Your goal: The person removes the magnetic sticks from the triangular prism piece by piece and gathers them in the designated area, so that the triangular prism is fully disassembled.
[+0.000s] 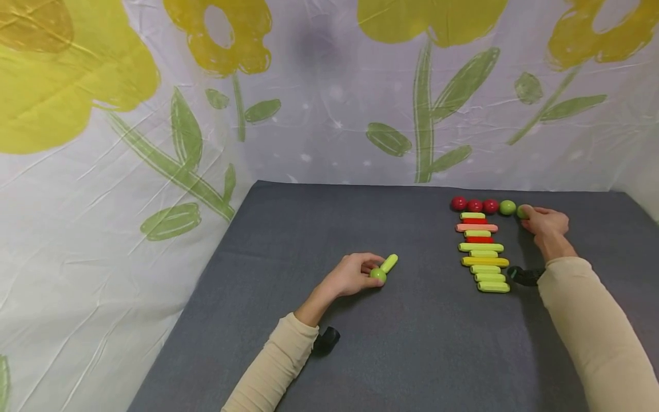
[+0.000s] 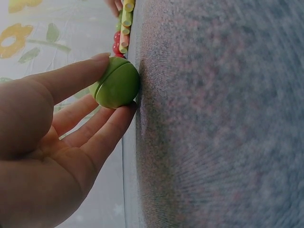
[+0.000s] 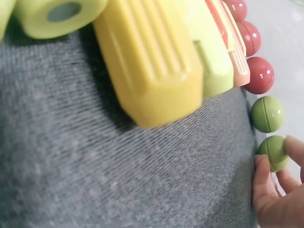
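My left hand (image 1: pixel 355 273) pinches a green ball (image 2: pixel 116 83) between thumb and fingertips, low over the dark grey table at the middle. A short light-green stick (image 1: pixel 389 263) lies just past that ball. At the far right, my right hand (image 1: pixel 548 223) has its thumb and fingers round another green ball (image 3: pixel 274 153). This ball is at the right end of a row with a green ball (image 1: pixel 507 208) beside it and three red balls (image 1: pixel 475 206) further left. In the right wrist view a slim seam runs round the green balls.
Below the row of balls lies a column of several ribbed sticks, among them a yellow stick (image 1: pixel 485 261), a pink stick (image 1: pixel 476 228) and a red stick (image 1: pixel 479 240). A cloth with yellow flowers (image 1: pixel 226 34) hangs behind the table (image 1: pixel 412 355).
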`<state>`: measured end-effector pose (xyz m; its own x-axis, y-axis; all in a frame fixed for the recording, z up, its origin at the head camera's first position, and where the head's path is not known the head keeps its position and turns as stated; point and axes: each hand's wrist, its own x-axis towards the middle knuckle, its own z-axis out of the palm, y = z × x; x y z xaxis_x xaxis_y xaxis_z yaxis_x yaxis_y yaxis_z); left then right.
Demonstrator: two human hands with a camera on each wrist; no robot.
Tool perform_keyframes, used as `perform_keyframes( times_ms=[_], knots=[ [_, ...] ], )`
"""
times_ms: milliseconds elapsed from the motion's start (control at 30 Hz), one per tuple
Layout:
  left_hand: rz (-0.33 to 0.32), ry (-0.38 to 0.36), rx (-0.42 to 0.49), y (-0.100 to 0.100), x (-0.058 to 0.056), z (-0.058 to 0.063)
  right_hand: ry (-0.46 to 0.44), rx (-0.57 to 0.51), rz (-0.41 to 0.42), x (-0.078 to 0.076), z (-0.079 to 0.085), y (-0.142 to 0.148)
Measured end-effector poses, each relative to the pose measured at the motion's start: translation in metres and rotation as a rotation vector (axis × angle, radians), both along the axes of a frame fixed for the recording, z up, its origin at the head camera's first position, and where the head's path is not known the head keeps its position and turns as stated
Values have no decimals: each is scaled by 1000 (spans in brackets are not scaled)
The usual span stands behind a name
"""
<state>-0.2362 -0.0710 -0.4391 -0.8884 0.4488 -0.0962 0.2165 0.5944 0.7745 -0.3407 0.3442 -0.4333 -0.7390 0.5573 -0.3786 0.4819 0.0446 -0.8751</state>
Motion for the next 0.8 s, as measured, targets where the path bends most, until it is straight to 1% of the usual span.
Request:
perform_keyframes(
  times_ms=[67,267,433,700,800],
  knots=[
    [3,0,-2,0,0,0,-3,5,10,-1,1,0],
    [6,-6,-12,1,1,1,-5,-8,5,-4,-1,0],
    [5,-5,-7,0,0,0,10,-3,12,-8,-3,2],
    [6,-2,-4,0,0,0,24,-69,-2,-5,1,0],
    [5,-4,-6,0,0,0,26,-99,-23,-6,1,0]
  ],
)
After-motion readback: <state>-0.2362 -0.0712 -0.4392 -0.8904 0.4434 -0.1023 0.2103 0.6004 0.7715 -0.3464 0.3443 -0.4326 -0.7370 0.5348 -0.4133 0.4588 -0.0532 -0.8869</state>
